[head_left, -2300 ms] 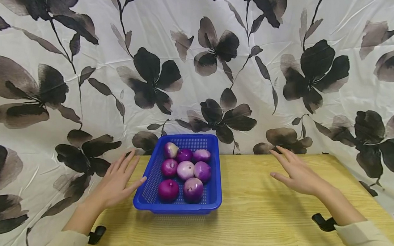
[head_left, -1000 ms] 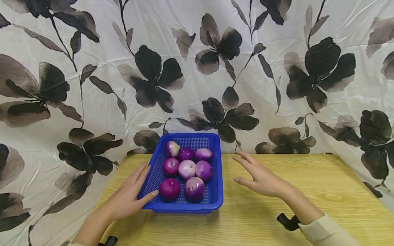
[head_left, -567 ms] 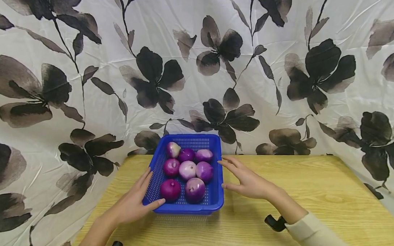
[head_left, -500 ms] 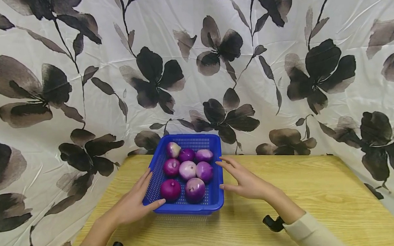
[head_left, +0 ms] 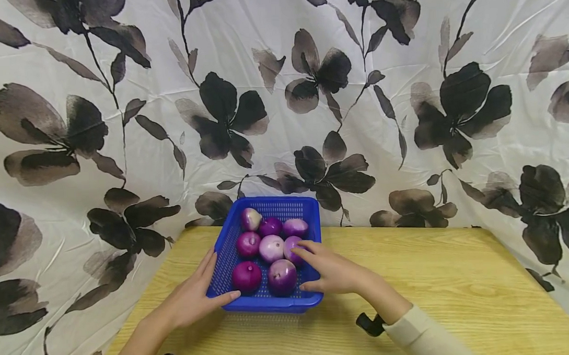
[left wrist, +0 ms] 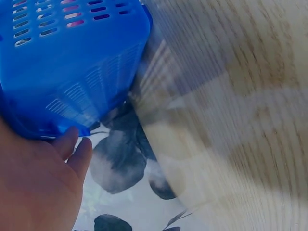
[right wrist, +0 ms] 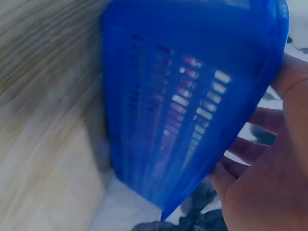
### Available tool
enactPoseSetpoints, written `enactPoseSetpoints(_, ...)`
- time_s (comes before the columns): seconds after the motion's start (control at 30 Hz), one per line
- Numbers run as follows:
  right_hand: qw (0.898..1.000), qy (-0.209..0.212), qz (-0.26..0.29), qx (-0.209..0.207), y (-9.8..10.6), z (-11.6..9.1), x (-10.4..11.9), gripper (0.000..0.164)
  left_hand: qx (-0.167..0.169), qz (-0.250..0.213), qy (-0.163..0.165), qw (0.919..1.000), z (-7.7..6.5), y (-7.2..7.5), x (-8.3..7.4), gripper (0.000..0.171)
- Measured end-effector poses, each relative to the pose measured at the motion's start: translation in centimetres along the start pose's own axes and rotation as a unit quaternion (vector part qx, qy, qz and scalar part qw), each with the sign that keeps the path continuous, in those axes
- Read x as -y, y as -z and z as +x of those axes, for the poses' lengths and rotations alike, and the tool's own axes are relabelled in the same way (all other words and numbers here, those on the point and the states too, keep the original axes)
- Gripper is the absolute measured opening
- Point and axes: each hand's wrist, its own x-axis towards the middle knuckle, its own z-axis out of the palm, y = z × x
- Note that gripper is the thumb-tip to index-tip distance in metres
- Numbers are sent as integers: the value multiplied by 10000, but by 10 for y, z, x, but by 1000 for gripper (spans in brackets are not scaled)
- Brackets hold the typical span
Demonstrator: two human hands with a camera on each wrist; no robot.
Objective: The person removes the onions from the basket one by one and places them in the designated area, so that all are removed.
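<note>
A blue plastic basket (head_left: 265, 303) with slotted walls holds several purple onions. My left hand (head_left: 190, 301) lies along its left side, fingers straight and thumb over the front left corner. In the left wrist view, the left fingertips are right at the basket's rim. My right hand (head_left: 335, 270) reaches over the right rim, its fingers spread and slightly bent. Its fingertips overlap the right-hand onion (head_left: 291, 247), and the thumb is beside the large front onion (head_left: 282, 278). The right wrist view shows the right hand (right wrist: 264, 178) at the top of the basket wall (right wrist: 144, 110).
The basket stands on a light wooden table (head_left: 410, 277), left of its middle. Behind the table hangs a white cloth (head_left: 273, 125) with dark flowers. A black wrist mount (head_left: 370, 325) sits below the right wrist.
My right hand has moved left from well beside the basket to over its right rim and onions. The left hand came rightward to the basket's left side. The basket stays in place.
</note>
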Motion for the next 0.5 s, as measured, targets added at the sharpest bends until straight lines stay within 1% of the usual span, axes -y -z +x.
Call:
enactPoseSetpoints(0.2,9986,123,-402,334,-5,18,11,80,113,-28,86,9999,2,2,0,119)
enactPoseSetpoints(0.4,9948,-238,-701,695,-14,33,19,84,120,-81,65,9999,1,1,0,120)
enactPoseSetpoints(0.5,9920,-322,-959,758,-19,40,21,81,113,-102,57,9999,0,1,0,120)
